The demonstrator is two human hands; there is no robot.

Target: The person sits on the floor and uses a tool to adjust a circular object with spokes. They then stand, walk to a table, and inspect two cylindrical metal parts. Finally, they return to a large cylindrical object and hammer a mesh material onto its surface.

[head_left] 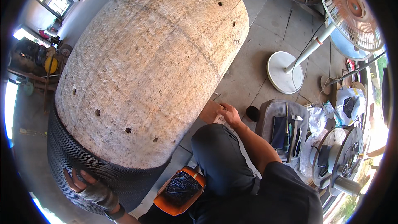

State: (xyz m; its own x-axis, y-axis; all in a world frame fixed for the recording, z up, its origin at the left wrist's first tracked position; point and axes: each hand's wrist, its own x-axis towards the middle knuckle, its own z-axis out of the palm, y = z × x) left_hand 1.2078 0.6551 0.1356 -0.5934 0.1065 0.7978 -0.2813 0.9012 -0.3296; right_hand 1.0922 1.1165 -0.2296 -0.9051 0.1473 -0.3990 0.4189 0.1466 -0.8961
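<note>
A big, pale, barrel-shaped form (pixel 153 58) with small dark holes fills the middle of the head view. Its near end is wrapped in black woven material (pixel 124 184), like wicker strands. On that weave rests my left hand (pixel 93 191), in a grey fingerless glove, its fingers spread apart and holding nothing. My right hand (pixel 230 115) is bare and grips the end of a flat brown wooden piece (pixel 209 111) beside the form's right side, next to my knee. Part of the wooden piece is hidden behind the form and my fingers.
An orange container (pixel 180 191) holding small thin metal pieces stands by my knee. On my right is a grey padded stool (pixel 265 118) with a phone and tools on it. A standing fan (pixel 286 72), a cable reel (pixel 336 157) and plastic bags (pixel 349 103) stand beyond.
</note>
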